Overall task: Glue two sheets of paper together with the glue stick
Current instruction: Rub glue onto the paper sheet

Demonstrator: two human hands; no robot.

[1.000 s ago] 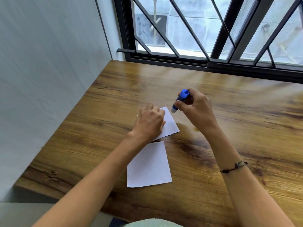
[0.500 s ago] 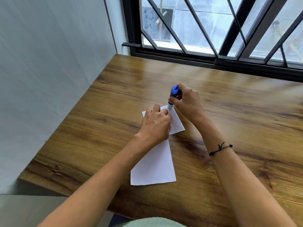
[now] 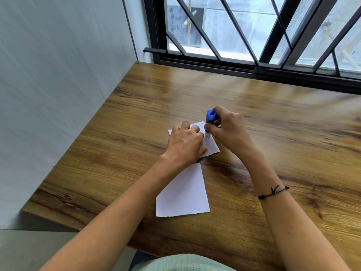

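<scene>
A single head-worn view looks forward and down from above the near edge of the wooden table, close enough that both forearms fill the lower frame. It faces the barred window beyond the table's far edge.

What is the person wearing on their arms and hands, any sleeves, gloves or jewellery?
Both forearms are bare, with no sleeves or gloves in view. The left hand shows no ring or band that I can make out. The right hand is bare too, but a thin dark cord bracelet with a small knot and a bead circles the right wrist.
</scene>
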